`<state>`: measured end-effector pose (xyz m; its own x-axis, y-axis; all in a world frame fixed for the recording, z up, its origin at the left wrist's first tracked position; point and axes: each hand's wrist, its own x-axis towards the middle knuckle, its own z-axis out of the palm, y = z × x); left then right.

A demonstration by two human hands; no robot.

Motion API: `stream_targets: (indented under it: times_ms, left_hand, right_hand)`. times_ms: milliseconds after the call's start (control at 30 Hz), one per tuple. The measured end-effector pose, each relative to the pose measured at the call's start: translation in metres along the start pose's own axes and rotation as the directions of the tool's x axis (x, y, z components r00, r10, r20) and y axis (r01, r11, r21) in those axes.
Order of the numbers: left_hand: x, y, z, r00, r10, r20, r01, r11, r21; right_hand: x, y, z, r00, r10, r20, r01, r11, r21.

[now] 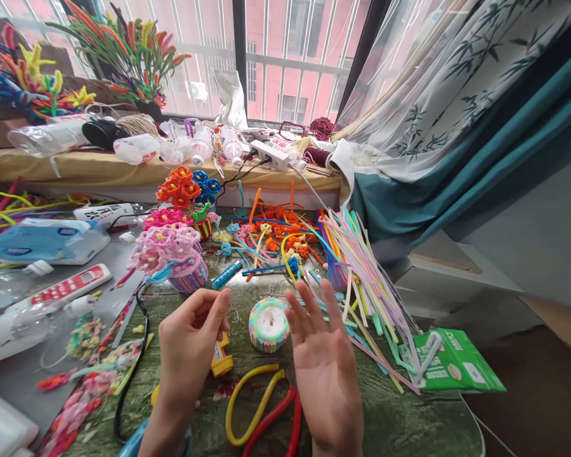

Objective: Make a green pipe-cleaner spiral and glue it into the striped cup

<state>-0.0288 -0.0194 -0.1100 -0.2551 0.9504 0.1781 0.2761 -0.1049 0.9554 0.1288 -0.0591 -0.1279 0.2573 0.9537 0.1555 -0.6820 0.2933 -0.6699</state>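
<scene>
My left hand (193, 346) is raised over the table with thumb and forefinger pinched together; whatever may be between them is too small to make out. My right hand (326, 374) is open, its palm toward me and fingers stretched out. Between the hands stands a small round pot wrapped in pastel pipe cleaners (269, 325), with a white filling on top. A yellow glue-like bottle or tool (222, 358) is partly hidden behind my left hand. Red-handled pliers (272, 416) lie below, beside a bent yellow loop (233, 412); the right hand covers part of the pliers.
Pink pipe-cleaner flowers in a pot (185, 263) stand at the back left. A bundle of pastel pipe cleaners (361, 273) and a green packet (461, 362) lie right. Bottles (76, 317) and a tissue pack (42, 241) crowd the left. A black cable (124, 393) crosses the table.
</scene>
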Motion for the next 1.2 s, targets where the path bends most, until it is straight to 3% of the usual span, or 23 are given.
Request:
stream_targets:
  times_ms: [100,167,367,500,600,700,867,1000,1200]
  left_hand:
    - [0.008,-0.002,-0.002,0.986,0.167,0.018,-0.168,0.969,0.179]
    - [0.009,-0.003,-0.003,0.962,0.272,0.03,-0.268,0.913,0.306]
    - [0.006,-0.009,-0.005,0.941,0.339,-0.005,-0.28,0.786,0.551]
    - [0.011,-0.007,-0.004,0.921,0.379,0.085,-0.358,0.742,0.566]
    - [0.016,-0.003,-0.002,0.892,0.426,0.149,-0.432,0.711,0.555]
    - [0.017,-0.002,-0.001,0.879,0.446,0.169,-0.459,0.692,0.557]
    - [0.013,-0.002,-0.003,0.902,0.415,0.12,-0.406,0.717,0.567]
    - [0.008,-0.001,-0.005,0.924,0.37,0.101,-0.359,0.742,0.566]
    - [0.003,0.0,-0.011,0.894,0.434,0.109,-0.422,0.737,0.528]
  right_hand:
    - [0.003,-0.004,-0.012,0.968,-0.188,-0.167,0.141,0.956,-0.256]
    - [0.006,-0.004,-0.02,0.946,-0.245,-0.21,0.142,0.9,-0.412]
    - [0.008,0.003,-0.033,0.992,-0.091,-0.084,0.004,0.703,-0.711]
    - [0.006,0.004,-0.029,0.998,0.059,0.023,-0.016,0.581,-0.814]
    - [0.004,0.012,-0.025,0.988,0.154,0.026,-0.06,0.53,-0.846]
    - [0.005,0.023,-0.021,0.992,0.127,-0.022,-0.082,0.487,-0.869]
    - [0.006,0.027,-0.018,0.998,0.038,-0.045,-0.057,0.481,-0.875]
    - [0.003,0.021,-0.015,1.0,0.009,-0.019,-0.021,0.546,-0.838]
    - [-0.002,0.02,-0.008,0.999,0.036,-0.006,-0.028,0.663,-0.748]
